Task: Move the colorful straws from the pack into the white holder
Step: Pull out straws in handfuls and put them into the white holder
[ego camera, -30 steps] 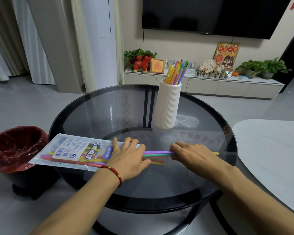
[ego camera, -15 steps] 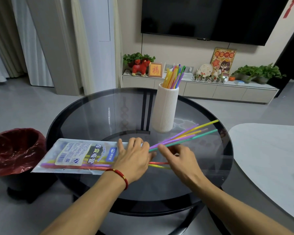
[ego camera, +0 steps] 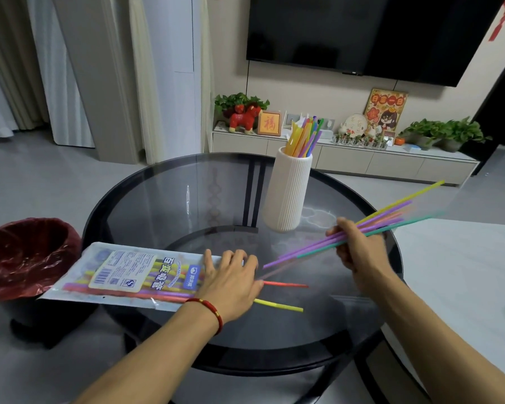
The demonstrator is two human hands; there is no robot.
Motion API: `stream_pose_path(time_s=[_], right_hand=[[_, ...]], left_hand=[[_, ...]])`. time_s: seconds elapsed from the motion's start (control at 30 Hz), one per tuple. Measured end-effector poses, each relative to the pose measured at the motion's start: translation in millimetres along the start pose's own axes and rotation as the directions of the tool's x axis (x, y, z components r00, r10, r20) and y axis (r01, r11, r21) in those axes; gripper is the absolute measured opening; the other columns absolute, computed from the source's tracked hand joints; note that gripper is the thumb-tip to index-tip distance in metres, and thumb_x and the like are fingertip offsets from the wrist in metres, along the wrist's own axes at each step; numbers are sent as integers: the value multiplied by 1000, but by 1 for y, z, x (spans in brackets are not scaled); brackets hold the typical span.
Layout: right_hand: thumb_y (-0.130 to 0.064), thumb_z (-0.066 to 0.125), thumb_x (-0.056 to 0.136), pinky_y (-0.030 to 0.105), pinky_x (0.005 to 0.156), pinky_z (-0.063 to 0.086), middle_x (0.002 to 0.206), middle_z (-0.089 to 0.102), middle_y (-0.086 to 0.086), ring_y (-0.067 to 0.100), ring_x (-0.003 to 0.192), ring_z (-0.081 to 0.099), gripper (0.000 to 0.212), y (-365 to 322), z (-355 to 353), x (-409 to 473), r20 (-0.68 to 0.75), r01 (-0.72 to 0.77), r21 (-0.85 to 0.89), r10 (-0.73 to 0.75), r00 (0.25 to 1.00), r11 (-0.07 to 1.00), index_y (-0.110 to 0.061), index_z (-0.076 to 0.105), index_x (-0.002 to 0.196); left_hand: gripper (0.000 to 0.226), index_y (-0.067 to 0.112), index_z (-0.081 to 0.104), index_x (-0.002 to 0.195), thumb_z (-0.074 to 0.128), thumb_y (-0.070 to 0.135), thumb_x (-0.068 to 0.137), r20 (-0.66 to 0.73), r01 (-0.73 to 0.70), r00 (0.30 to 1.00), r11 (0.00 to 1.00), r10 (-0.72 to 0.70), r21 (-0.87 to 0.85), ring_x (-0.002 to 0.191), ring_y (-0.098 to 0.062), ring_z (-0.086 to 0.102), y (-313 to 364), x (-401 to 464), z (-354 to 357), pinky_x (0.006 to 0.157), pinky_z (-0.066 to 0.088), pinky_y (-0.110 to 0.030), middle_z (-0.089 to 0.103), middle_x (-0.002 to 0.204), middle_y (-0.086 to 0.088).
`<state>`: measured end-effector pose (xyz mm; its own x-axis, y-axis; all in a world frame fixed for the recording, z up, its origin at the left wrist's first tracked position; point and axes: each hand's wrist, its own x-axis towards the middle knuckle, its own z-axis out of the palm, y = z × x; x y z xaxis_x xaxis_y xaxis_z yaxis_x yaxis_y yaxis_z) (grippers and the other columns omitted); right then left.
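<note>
- The right hand (ego camera: 359,246) is closed around a bunch of straws (ego camera: 385,221), gripping them near the middle, raised above the table (ego camera: 164,199).
- The bunch slants: its low ends point toward the left hand, its high ends fan out up and to the right, past the table's rim. Yellow, purple, pink and green ones show; the far ends are blurred.
- The left hand (ego camera: 231,279) lies flat, fingers spread, pressing on the open end of the pack (ego camera: 129,275). It grips nothing.
- The pack lies flat at the near left of the table, its left end overhanging the rim toward a bin (ego camera: 27,255) lined with a red bag.
- More straws are inside the pack. A red straw (ego camera: 286,284) and a yellow straw (ego camera: 280,305) stick out from under the left hand onto the glass.
- The holder (ego camera: 289,193) stands upright near the middle of the table, beyond both hands, with many straws already standing in it.
- The held bunch is right of the holder and apart from it.
</note>
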<state>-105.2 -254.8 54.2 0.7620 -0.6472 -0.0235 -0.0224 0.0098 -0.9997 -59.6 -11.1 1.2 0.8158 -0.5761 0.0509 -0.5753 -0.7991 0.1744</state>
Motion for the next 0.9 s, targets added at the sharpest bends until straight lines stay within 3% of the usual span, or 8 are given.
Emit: stream_pose_path(time_s=[0.1,0.23,0.3,0.33,0.43,0.6,0.7,0.9], right_hand=[[-35,66,86,20,38,36,52,61,4,8,40,44,35,-27,-17,5,-81,244,-47,-248,966,969,-15,77,60],[-34,62,89,18,49,48,53,70,-3,1,46,59,34,-54,-8,12,26,465,-437,-507,862,769,-19,78,63],[-29,63,96,35,60,61,61,73,-2,10,55,70,34,-48,9,13,141,448,-587,-459,877,674,-12,79,72],[-27,62,97,45,67,64,68,75,9,24,62,73,36,-41,18,12,185,435,-642,-424,887,631,-3,78,76],[-22,60,100,58,73,62,79,76,25,43,73,73,39,-20,34,8,263,430,-692,-353,898,579,9,73,81],[-26,60,102,40,65,65,67,71,-3,18,59,72,39,-17,34,9,237,437,-618,-375,896,654,-2,77,76],[-29,58,104,29,59,62,71,72,1,10,54,67,39,-11,35,7,289,407,-605,-287,913,685,-5,75,78],[-29,62,103,24,57,59,71,71,-2,11,58,69,34,-4,36,4,331,412,-610,-255,909,677,-7,75,81]], left_hand=[[22,29,42,108,37,48,100,-9,0,1000,1000,0,13,120,-24,42,2,1,0,113,14,-67,44,123,2],[24,29,43,106,36,51,100,8,-4,1000,999,3,36,122,-26,41,2,3,0,113,13,-68,43,125,0],[28,27,45,112,35,51,100,20,-1,1000,999,0,38,125,-27,40,2,3,0,113,12,-68,43,129,-1],[28,27,45,111,35,51,100,24,-1,1000,999,0,34,125,-27,40,2,3,0,113,12,-68,43,130,-1],[24,28,43,105,35,51,99,22,-7,1000,999,7,33,125,-26,40,1,2,0,114,12,-68,44,129,-1],[26,29,43,108,35,51,99,27,-8,1000,999,7,43,125,-26,41,1,4,0,114,14,-67,45,131,-2],[25,29,43,106,35,52,99,26,-3,1000,999,2,39,125,-27,41,3,5,-1,113,14,-67,45,131,-2],[29,27,46,110,35,52,99,26,18,999,999,-19,34,127,-28,40,7,6,-2,114,14,-66,44,133,-4]])
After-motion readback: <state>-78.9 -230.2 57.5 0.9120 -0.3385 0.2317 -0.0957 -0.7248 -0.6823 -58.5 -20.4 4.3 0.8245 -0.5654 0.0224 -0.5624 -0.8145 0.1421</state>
